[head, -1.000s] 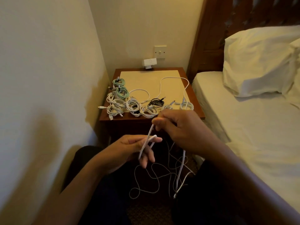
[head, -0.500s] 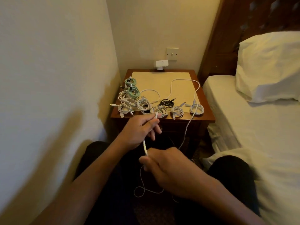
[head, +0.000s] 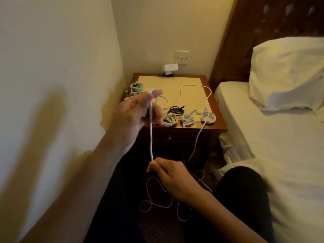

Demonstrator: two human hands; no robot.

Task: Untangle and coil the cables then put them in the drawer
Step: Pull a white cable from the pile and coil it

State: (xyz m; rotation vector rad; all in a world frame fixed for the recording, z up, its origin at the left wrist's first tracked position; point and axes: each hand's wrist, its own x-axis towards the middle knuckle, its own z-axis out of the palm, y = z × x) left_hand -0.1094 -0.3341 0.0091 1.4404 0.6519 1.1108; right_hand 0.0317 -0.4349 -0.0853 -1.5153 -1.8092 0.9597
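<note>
The left hand is raised, with thumb and fingers pinching the white cable near its plug end. Below it, the right hand pinches the same cable, so a straight run is stretched between them. The rest trails in loose loops on the floor between the knees. To coil well, the right hand should probably loosen to a light pinch, letting cable slide through and feeding even turns upward while crossings shake out. Finished coils lie on the nightstand, above the drawer, which looks shut.
</note>
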